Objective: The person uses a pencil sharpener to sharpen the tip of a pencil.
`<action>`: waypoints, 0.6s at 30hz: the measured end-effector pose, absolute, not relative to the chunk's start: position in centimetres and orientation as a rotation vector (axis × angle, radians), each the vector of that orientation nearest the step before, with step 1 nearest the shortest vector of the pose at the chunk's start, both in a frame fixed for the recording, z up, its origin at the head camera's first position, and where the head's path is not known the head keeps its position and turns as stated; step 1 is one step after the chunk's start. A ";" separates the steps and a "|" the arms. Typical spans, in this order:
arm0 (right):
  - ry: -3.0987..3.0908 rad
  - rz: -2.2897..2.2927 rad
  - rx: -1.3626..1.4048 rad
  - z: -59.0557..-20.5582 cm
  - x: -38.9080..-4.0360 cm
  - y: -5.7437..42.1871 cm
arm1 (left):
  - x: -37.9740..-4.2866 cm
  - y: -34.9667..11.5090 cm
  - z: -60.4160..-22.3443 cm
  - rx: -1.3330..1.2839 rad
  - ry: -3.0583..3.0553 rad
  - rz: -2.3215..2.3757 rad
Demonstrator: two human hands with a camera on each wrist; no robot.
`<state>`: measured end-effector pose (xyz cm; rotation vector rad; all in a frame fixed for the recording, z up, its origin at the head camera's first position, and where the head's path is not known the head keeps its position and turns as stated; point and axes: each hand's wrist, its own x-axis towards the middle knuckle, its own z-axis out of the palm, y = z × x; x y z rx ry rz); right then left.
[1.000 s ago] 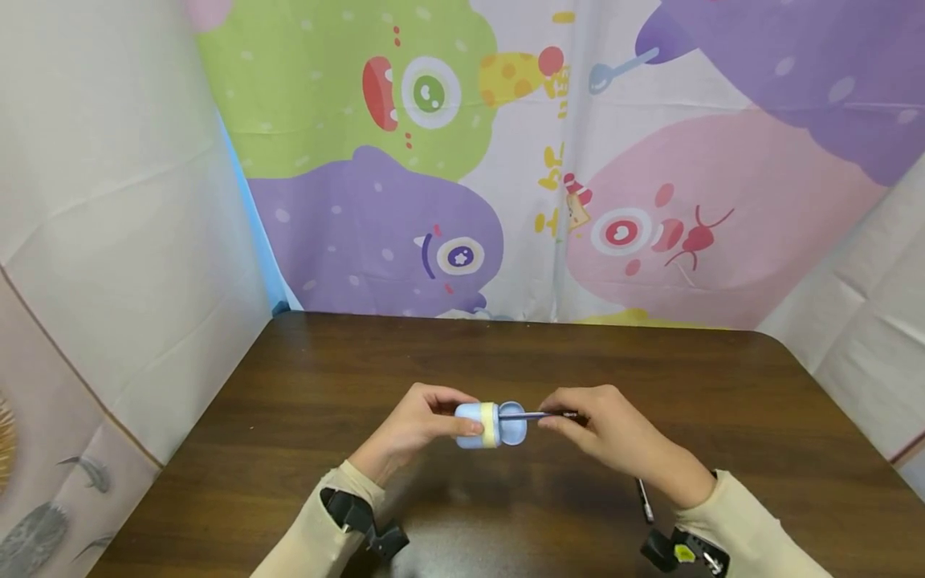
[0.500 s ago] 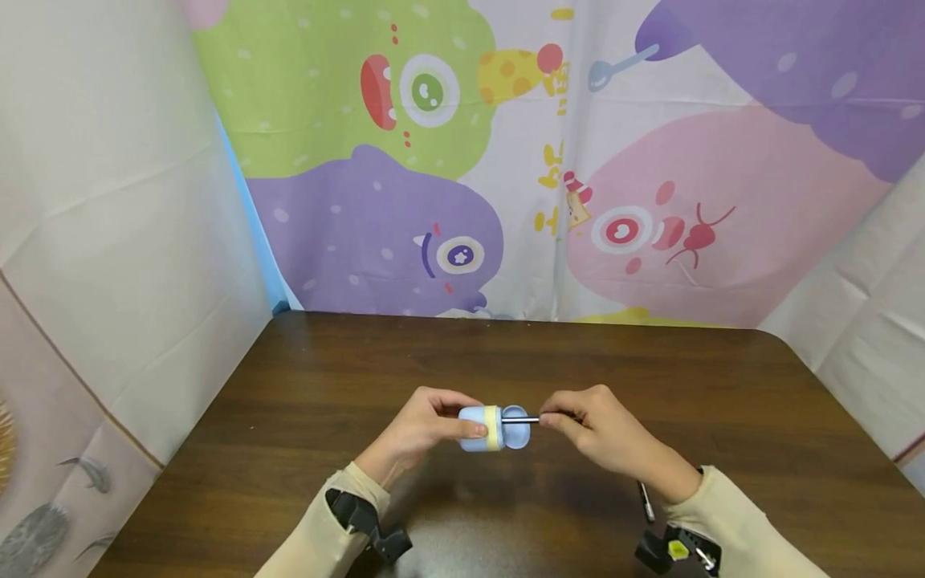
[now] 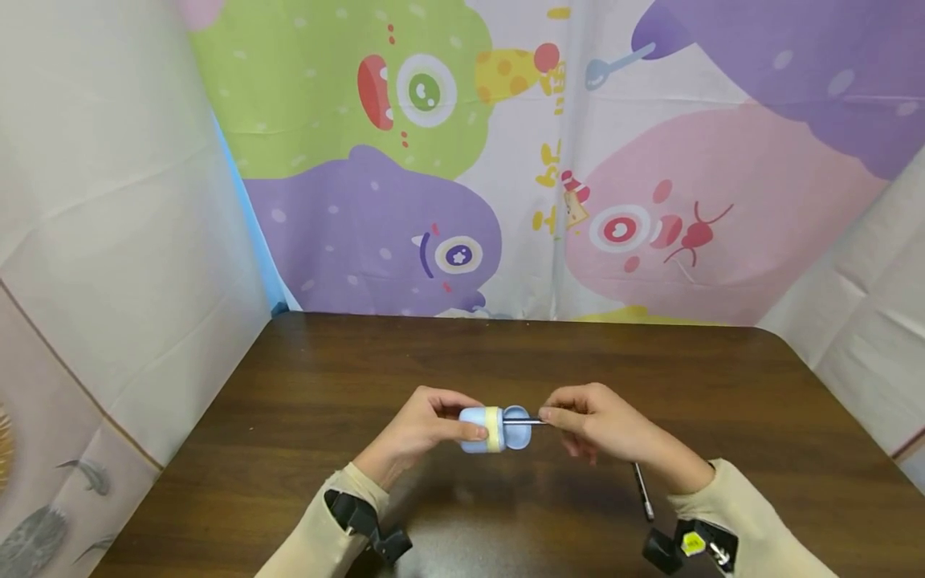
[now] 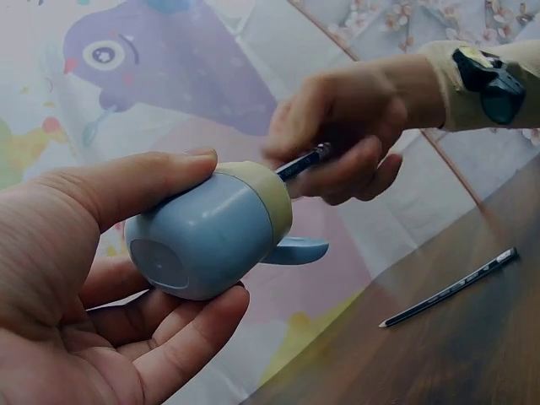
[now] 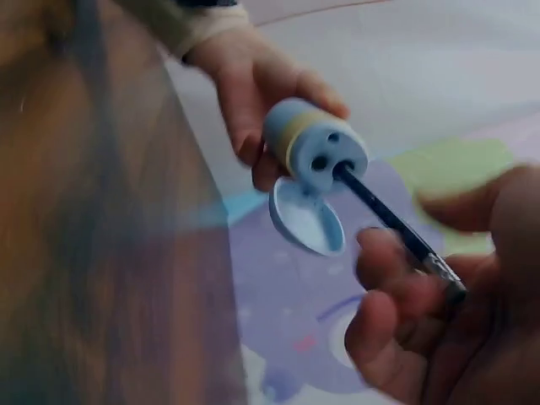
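Observation:
My left hand [image 3: 426, 425] grips a small light-blue pencil sharpener [image 3: 473, 429] with a yellow band, thumb on one side and fingers on the other. Its round lid [image 5: 308, 218] hangs open below the top face, where several holes show. A dark pencil [image 5: 380, 207] sticks into one of these holes. Around the pencil's outer end curl the fingers of my right hand [image 3: 600, 425], blurred in both wrist views. In the right wrist view, its thumb [image 5: 464, 207] stands off the shaft. Both hands are above the table.
A second dark pencil [image 4: 447, 291], sharpened, lies on the brown wooden table [image 3: 347, 353] below my right forearm. A cloth with cartoon figures [image 3: 390, 233] hangs behind the table, and pale cloth walls [image 3: 137, 201] stand at both sides.
My right hand has turned at the pencil, and its lower fingers now show beneath the palm. The sharpener has shifted slightly right, still in my left hand. The table pencil stays put.

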<state>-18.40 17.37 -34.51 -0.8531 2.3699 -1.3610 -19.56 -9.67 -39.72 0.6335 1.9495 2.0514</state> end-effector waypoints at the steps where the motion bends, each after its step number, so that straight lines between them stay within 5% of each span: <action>1: 2.453 -1.339 -0.961 -34.7 -18.4 17.4 | -19.6 -9.8 -39.7 0.625 1.949 2.055; 9: 2.898 -1.062 -2.058 -36.3 -18.9 17.3 | -19.6 -9.9 -39.5 0.567 1.948 2.066; 13: 2.956 -1.072 -1.975 -37.1 -18.8 17.0 | -19.6 -9.7 -39.6 0.553 1.972 2.053; 18: 2.782 -1.266 -1.394 -36.6 -18.3 17.0 | -19.7 -9.4 -40.0 0.556 1.970 2.047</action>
